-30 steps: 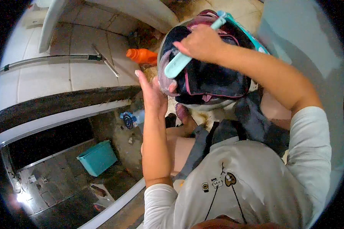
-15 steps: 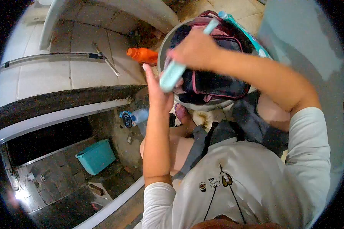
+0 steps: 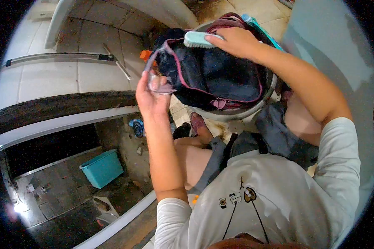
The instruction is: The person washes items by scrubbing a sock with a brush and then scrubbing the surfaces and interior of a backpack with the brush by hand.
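A dark backpack [image 3: 226,76] with pink piping lies on top of a round grey tub [image 3: 237,114] in front of me. My left hand [image 3: 153,99] is closed around a pinkish-grey strap [image 3: 148,62] at the bag's left side and holds it out from the bag. In my right hand [image 3: 239,41] is a pale mint scrub brush [image 3: 196,39], its white bristles facing down onto the upper part of the bag. The brush's handle is mostly covered by my fingers.
Behind the bag's left side an orange bottle [image 3: 145,54] is partly hidden. A blue-capped item [image 3: 248,18] stands beyond the tub. On the lower left are a ledge and a teal bin [image 3: 103,169]. A squeegee-like pole [image 3: 58,57] lies along the tiles.
My left hand has gone from beside the brush to pulling the strap out leftward. The brush has moved up and turned bristles-down on the bag, and the bag has shifted left.
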Tool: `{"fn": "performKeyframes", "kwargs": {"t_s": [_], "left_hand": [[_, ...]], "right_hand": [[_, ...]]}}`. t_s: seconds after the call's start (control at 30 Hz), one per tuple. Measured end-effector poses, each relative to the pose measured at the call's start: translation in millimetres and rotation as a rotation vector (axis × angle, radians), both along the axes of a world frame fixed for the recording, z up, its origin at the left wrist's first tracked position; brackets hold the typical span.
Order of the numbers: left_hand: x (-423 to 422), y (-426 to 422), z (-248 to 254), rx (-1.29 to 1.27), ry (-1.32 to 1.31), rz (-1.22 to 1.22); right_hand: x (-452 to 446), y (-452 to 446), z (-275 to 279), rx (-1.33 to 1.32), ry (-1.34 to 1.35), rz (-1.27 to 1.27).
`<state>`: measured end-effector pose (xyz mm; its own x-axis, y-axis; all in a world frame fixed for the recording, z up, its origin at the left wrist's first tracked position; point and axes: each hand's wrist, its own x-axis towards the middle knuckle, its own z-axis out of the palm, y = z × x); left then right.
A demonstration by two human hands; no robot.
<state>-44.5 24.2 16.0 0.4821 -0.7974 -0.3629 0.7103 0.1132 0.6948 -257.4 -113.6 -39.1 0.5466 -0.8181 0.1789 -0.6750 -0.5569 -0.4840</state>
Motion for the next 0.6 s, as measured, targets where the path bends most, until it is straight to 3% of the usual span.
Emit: {"fn": "performKeyframes", "kwargs": {"t_s": [0.03, 0.13, 0.2, 0.3, 0.47, 0.53, 0.57, 0.6], "left_hand": [[11, 3, -2, -0.046, 0.008, -0.022], [30, 13, 8, -0.118, 0.090, -0.020], [37, 15, 10, -0.065, 0.092, 0.127], [40, 16, 9, -0.059, 0.113, 0.200], [37, 21, 13, -0.084, 0.114, 0.155], [35, 20, 15, -0.078, 0.123, 0.174], [34, 19, 14, -0.057, 0.113, 0.189], [34, 18, 14, -0.035, 0.105, 0.203]], "right_hand": [[-9, -5, 6, 0.132, 0.064, 0.003], [-40, -18, 15, 0.150, 0.123, 0.079], [-45, -20, -6, 0.068, 0.066, 0.031], [-46, -12, -6, 0.204, 0.205, -0.116], [-55, 0, -21, 0.241, 0.220, -0.160], [-63, -8, -41, 0.525, 0.322, 0.034], [-69, -5, -69, 0.488, 0.105, 0.107], [-67, 6, -41, 0.788, 0.120, 0.047]]}}
